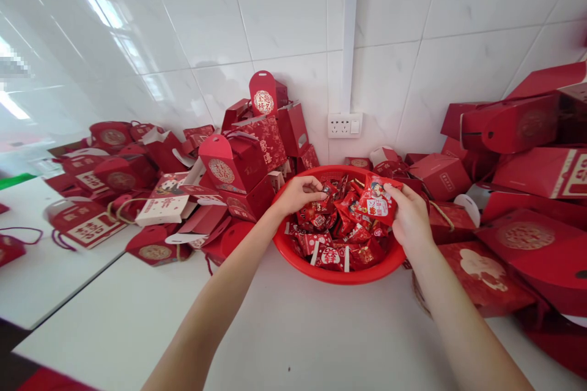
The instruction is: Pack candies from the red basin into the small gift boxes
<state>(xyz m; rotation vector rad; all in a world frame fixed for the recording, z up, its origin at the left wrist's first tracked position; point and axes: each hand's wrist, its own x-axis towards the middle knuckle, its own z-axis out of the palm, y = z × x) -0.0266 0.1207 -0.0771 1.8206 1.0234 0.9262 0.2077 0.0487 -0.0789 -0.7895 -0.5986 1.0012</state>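
A round red plastic basket (339,278) full of small wrapped sweets (332,256) stands on the white table. Over its right side, my right hand (413,217) grips a flat red packet (376,198) printed with a cartoon figure and white lettering, thumb and fingers on its right edge. At the basket's left side, my left hand (302,194) is closed, its fingertips pinching a small dark red wrapped sweet (328,190) at the top of the heap. The fingers partly hide that sweet.
Red gift boxes (232,162) are piled left of the basket, some with rope handles. More red boxes (527,238) crowd the right side, close to my right forearm. Behind, a white tiled wall carries a socket (345,126). A seam between tables (77,290) runs at the left.
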